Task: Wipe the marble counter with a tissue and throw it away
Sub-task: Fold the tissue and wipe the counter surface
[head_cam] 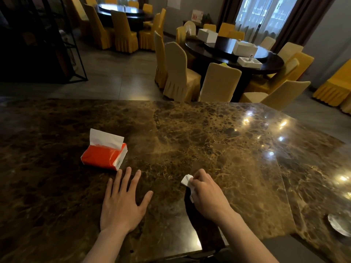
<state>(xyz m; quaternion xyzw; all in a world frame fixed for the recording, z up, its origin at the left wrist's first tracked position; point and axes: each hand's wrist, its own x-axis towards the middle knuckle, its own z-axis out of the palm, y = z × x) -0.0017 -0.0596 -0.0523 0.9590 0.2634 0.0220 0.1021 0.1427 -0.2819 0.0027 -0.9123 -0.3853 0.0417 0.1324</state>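
Observation:
A dark brown marble counter [199,133] fills the lower half of the head view. My right hand [208,196] is closed around a crumpled white tissue [187,180], which sticks out past my fingertips and touches the marble. My left hand [122,202] lies flat on the counter with its fingers spread, holding nothing. A red tissue pack [103,156] lies just beyond my left fingertips, with a white sheet standing up out of its top.
A shiny round dish [340,224] sits at the counter's right edge. Beyond the counter stand round dark dining tables [228,52] ringed by yellow-covered chairs [178,73]. A dark metal shelf frame [38,44] stands at the far left.

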